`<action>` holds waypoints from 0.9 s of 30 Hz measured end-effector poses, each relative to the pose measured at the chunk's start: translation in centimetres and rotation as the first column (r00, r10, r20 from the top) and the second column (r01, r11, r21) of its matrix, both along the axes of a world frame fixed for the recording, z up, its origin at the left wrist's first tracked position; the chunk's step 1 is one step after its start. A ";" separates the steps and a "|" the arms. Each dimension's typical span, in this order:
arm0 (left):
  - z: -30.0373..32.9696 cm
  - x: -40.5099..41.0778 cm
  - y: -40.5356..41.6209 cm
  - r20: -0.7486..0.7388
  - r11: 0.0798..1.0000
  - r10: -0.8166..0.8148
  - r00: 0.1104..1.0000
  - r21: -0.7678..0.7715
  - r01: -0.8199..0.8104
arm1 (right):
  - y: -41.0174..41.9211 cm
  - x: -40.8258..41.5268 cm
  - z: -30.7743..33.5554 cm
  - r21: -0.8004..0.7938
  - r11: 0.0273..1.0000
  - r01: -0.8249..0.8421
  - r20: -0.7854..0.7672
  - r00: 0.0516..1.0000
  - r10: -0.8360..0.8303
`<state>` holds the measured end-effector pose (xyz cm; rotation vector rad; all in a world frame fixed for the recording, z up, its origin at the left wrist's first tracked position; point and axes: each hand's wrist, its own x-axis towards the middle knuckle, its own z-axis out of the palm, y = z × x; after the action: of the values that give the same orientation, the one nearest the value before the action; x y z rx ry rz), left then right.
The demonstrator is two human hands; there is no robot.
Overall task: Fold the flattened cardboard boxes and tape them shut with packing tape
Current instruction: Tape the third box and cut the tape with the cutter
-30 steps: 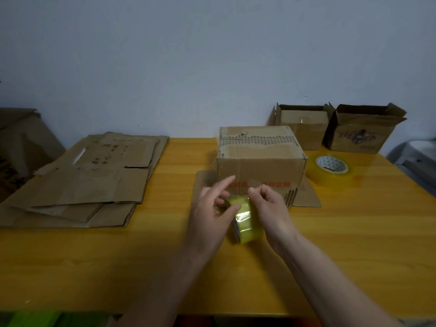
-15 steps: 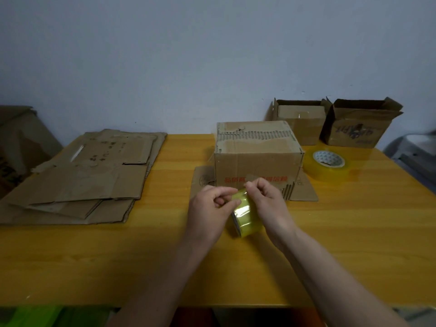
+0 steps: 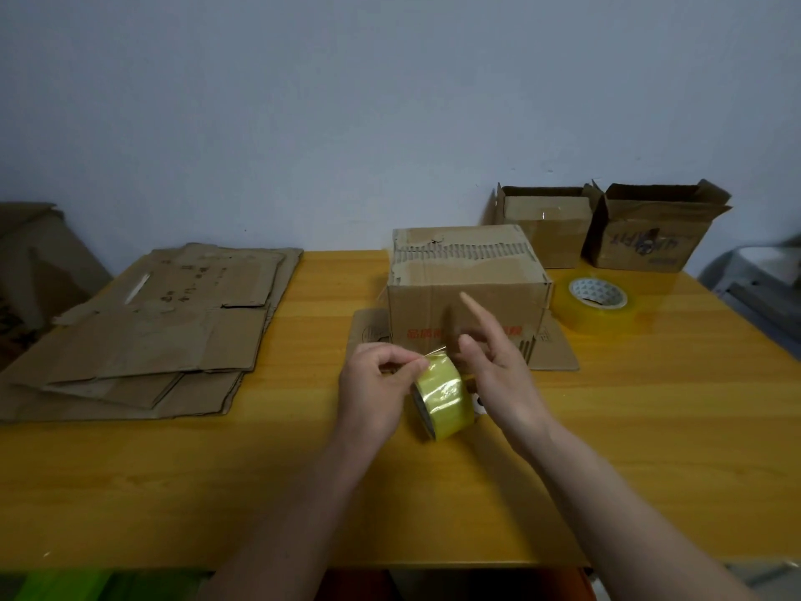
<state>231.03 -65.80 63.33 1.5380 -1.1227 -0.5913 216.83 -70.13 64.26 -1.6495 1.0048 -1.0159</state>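
Glossy yellowish plastic tape roll (image 3: 443, 399); matt brown corrugated cardboard box (image 3: 468, 292); smooth, seemingly wood-veneer table (image 3: 650, 448)

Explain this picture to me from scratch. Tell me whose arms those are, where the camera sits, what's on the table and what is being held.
There is no machine here: the arms belong to a person, and the single camera is worn on that person's head, looking forward and down.

The left hand pinches the loose end of a yellow tape roll, which stands on its edge on the wooden table. The right hand is beside the roll with its forefinger raised; whether it touches the roll is hard to tell.

Behind the hands stands a folded cardboard box. To the left lies a stack of flattened boxes. At the back right are two open boxes, and in front of them a second, larger tape roll lies flat.
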 end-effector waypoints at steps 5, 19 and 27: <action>0.2 -0.3 -0.1 -0.043 1.000 -0.012 0.999 0.012 0.013 | -0.1 -0.4 0.4 -0.177 0.984 -0.009 -0.116 0.993 -0.011; 1.9 -5.9 -1.9 -0.006 0.993 -0.118 0.993 -0.026 0.117 | -0.3 -6.4 1.1 0.104 0.986 0.128 -0.102 0.988 -0.118; 7.1 -4.1 -6.8 0.723 0.996 -0.001 0.691 -0.061 0.066 | -2.2 -12.3 -0.7 -0.145 0.981 0.129 -0.718 0.668 -0.194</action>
<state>226.95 -72.65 70.44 1.7268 -1.7473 0.0917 204.53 -72.34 63.60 -2.1271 1.6780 -0.4700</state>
